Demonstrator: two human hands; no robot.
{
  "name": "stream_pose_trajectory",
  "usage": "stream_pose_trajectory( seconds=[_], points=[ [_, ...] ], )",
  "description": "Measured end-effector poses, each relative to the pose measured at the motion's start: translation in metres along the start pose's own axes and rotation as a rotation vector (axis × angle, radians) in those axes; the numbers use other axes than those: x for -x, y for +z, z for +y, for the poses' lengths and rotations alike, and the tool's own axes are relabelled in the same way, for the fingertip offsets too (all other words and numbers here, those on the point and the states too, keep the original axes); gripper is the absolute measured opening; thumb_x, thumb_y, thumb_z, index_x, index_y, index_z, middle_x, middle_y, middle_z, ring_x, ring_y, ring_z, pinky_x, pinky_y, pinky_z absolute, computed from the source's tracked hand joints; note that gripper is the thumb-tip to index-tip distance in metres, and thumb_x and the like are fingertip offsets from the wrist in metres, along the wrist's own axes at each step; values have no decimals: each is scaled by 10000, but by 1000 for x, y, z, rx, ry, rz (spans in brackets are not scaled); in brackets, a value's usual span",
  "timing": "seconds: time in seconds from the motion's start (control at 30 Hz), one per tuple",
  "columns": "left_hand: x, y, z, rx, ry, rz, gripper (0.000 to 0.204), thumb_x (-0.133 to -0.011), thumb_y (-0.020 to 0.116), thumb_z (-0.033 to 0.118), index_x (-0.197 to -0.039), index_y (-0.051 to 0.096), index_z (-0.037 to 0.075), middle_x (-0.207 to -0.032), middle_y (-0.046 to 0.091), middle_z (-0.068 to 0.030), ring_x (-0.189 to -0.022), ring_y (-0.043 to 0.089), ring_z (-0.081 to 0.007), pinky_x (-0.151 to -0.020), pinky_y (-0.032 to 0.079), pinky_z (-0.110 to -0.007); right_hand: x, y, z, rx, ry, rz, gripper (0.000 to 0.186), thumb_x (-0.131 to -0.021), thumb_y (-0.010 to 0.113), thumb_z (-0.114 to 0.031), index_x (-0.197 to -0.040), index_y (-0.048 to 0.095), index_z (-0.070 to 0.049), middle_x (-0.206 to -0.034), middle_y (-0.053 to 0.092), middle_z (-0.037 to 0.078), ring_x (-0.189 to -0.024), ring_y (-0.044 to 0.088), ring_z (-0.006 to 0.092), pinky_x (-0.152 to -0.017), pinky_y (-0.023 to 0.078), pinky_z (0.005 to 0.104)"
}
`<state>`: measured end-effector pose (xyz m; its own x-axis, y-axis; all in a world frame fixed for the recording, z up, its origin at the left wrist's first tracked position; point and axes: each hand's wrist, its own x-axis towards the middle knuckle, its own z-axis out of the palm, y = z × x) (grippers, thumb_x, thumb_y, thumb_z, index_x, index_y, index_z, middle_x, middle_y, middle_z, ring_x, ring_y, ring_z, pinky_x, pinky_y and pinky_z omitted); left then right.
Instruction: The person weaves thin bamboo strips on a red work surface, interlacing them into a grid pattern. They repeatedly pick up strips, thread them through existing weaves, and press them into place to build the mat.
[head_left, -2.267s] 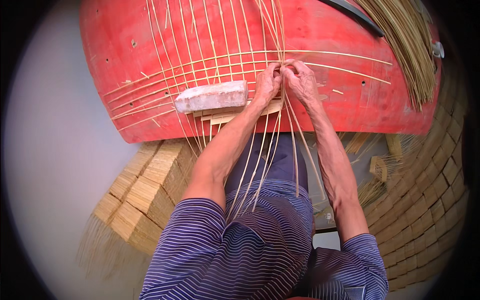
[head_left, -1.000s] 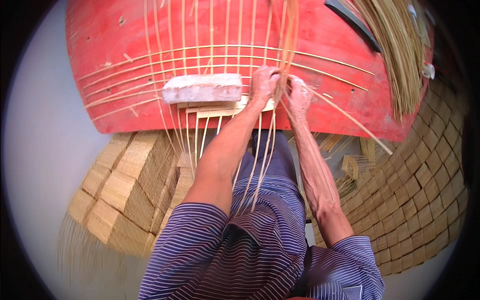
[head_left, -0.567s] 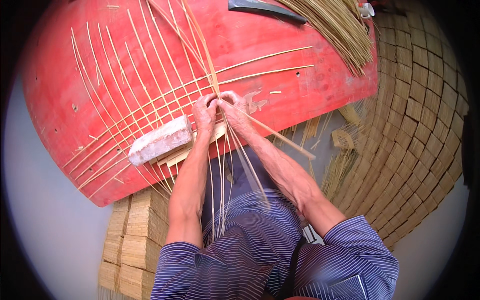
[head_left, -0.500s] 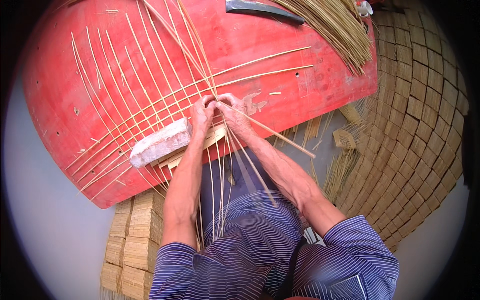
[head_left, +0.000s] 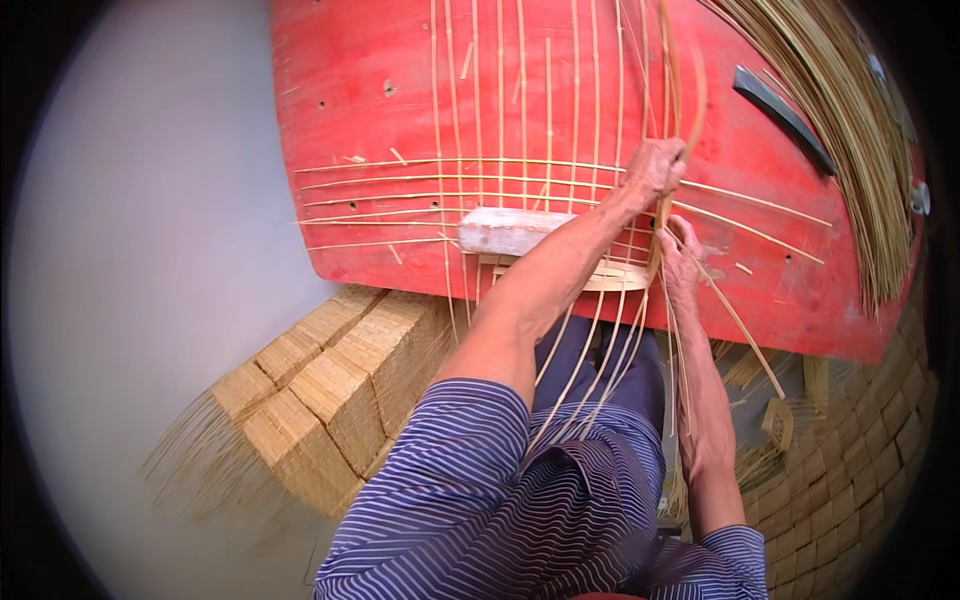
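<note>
Long thin bamboo strips (head_left: pixel 548 110) lie crossed in an open grid on a red board (head_left: pixel 350 130). My left hand (head_left: pixel 655 168) is closed round a bundle of upright strips at the grid's right side. Just below it, my right hand (head_left: pixel 682 255) pinches strips of the same bundle; one loose strip (head_left: pixel 740 325) slants away toward the lower right. A whitish block (head_left: pixel 510 231) rests on the grid beside my left forearm. Under the block, pale flat slats (head_left: pixel 622 276) lie along the board's near edge, with strip ends hanging over it.
A dark curved blade-like tool (head_left: pixel 785 120) lies on the board at the right, beside a thick bundle of strips (head_left: pixel 850 160). Stacked woven bamboo blocks (head_left: pixel 340 385) stand on the floor at lower left. More woven pieces (head_left: pixel 850 490) are piled at lower right.
The view has swung, so the board appears shifted and turned. My left hand has moved up the bundle, apart from my right hand, which stays lower on the strips.
</note>
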<state>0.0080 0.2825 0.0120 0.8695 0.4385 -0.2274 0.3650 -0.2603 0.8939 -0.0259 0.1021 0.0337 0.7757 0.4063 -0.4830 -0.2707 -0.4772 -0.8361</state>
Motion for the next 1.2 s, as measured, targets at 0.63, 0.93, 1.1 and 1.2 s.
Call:
stream_pose_trajectory(
  seconds=[0.63, 0.93, 1.1, 1.2],
  points=[
    [4, -37, 38, -1338, 409, -514, 250, -796, 684, 315, -929, 770, 121, -894, 712, -77, -964, 629, -272, -979, 355, -509, -7, -2, 22, 55, -133, -67, 388, -987, 494, -104, -1350, 523, 30, -1271, 623, 197, -1193, 588, 277, -1032, 439, 365],
    [-48, -10, 17, -466, -596, -181, 480, -746, 788, 429, -997, 739, 22, -1025, 722, -192, -1036, 680, -356, -853, 544, -465, -17, -10, 12, 38, -90, -251, 508, -948, 584, -113, -1429, 463, -8, -1338, 585, 186, -1233, 572, 274, -1063, 437, 379],
    [-45, 8, 1, -364, -627, 96, 157, -771, 674, 131, -859, 737, 17, -915, 720, -219, -907, 715, -369, -730, 575, -466, -19, -10, 15, 62, -89, -288, 522, -930, 603, -128, -1417, 463, -7, -1328, 580, 190, -1233, 567, 276, -1060, 446, 390],
    [-42, 4, 12, -281, -477, -35, 121, -771, 664, 116, -841, 736, 49, -885, 713, -219, -890, 713, -373, -698, 571, -461, -22, -13, 14, 37, -119, -303, 510, -916, 586, -88, -1402, 462, 1, -1317, 584, 188, -1229, 563, 271, -1066, 440, 392]
  ],
)
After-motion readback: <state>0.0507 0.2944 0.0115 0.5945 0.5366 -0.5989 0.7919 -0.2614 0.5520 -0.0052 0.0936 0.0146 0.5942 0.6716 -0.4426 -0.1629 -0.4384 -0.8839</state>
